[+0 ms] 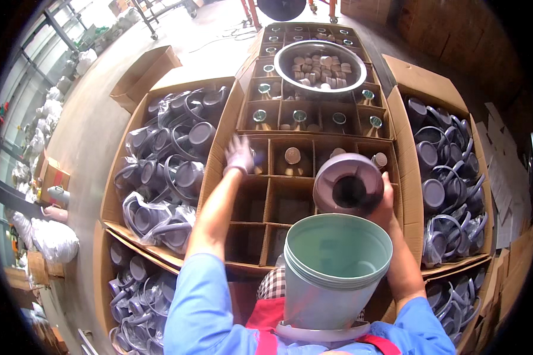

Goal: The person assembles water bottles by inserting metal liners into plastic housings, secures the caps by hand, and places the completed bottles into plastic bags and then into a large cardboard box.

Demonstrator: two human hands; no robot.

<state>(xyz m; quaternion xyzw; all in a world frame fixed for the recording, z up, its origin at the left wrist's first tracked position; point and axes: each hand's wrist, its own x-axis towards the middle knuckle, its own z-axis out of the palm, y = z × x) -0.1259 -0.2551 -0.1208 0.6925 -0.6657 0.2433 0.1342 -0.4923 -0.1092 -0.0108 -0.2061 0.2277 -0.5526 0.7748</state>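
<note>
My left hand (238, 156), in a white glove, reaches over the left edge of the divided cardboard box (289, 141). It is slightly blurred, with its fingers spread. Beside it, a small dark bluish thing (256, 160) sits in a compartment, mostly hidden. My right hand (385, 204) grips a grey, round, funnel-like plastic piece (348, 182) by its right side; its dark round opening faces me. Below that piece, a pale green bucket (337, 284) stands upright against my body, and its visible inside holds nothing. A bottle with a brownish top (292, 157) stands in a middle compartment.
A metal bowl (277, 65) of brownish stoppers rests on the farther divided box, among green-rimmed glass bottles (260, 116). Open cartons of grey handled plastic parts flank me, left (157, 171) and right (447, 154). An open carton (145, 77) lies on the floor at far left.
</note>
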